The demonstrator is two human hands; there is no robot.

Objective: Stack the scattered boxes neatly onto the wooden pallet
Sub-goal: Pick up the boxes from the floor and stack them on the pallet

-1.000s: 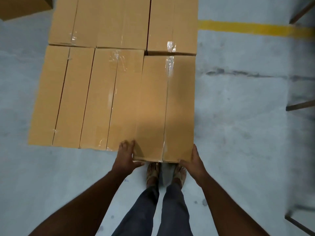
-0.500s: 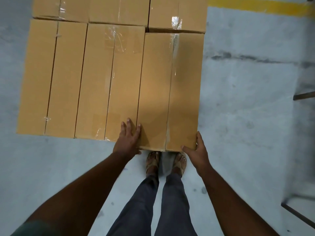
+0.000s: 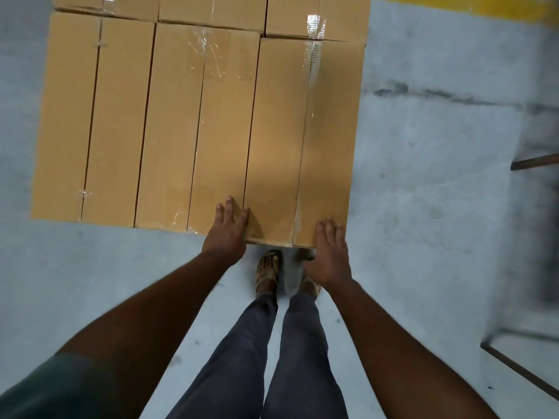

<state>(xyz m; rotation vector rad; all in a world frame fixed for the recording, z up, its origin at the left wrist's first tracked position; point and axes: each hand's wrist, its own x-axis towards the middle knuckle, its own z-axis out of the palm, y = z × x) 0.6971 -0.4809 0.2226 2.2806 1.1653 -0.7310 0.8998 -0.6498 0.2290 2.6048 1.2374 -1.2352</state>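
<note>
No text, label, brand or number can be read anywhere. The cardboard boxes [image 3: 193,116] show plain brown tops with clear tape [image 3: 314,55] only.

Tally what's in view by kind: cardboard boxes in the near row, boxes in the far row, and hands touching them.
Near-row boxes: 3
Far-row boxes, cut off by the frame's top edge: 3
Hands touching boxes: 2, left hand and right hand
Total: 8
</note>
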